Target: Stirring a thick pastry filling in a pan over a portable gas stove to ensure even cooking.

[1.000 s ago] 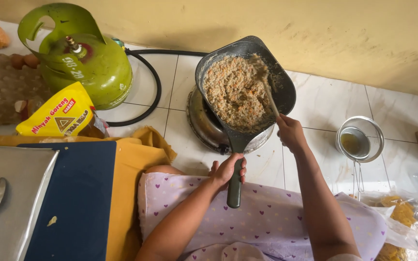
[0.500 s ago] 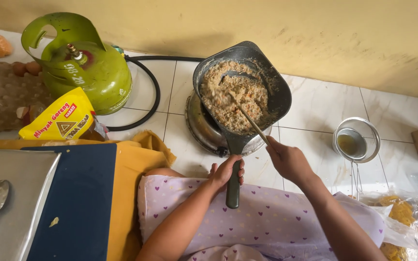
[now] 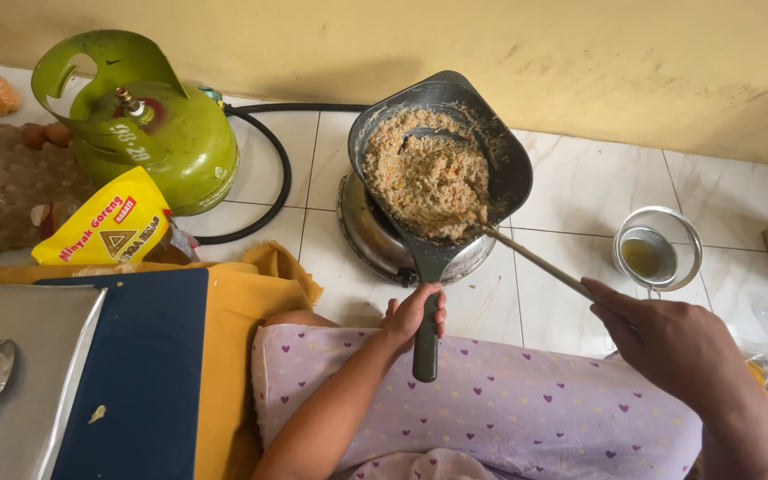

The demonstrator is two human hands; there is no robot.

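A: Where is the pan (image 3: 442, 164) right now?

B: On the small burner (image 3: 375, 236) on the tiled floor (image 3: 580, 182), tilted toward the wall, full of a crumbly brown mix (image 3: 424, 173). Its dark handle (image 3: 426, 324) runs straight back toward the person's lap.

A: And the hands?

B: The left hand (image 3: 412, 313) is clenched round that handle, close in front of the body. The right hand (image 3: 668, 342) is lower right, fingers closed on a thin wooden stick of a spatula (image 3: 535, 262).

A: Which way does the spatula lie?

B: Its long axis slants up and left from the right hand; the far end touches the mix at the pan's near right edge. So the food lies up-left of the right hand, and the left hand is the nearer one to the pan.

A: Anything around?

B: A green gas bottle (image 3: 148, 133) with a black hose (image 3: 268, 169) on the left, a yellow pouch (image 3: 104, 231) beside it, a strainer (image 3: 655, 249) on the right.
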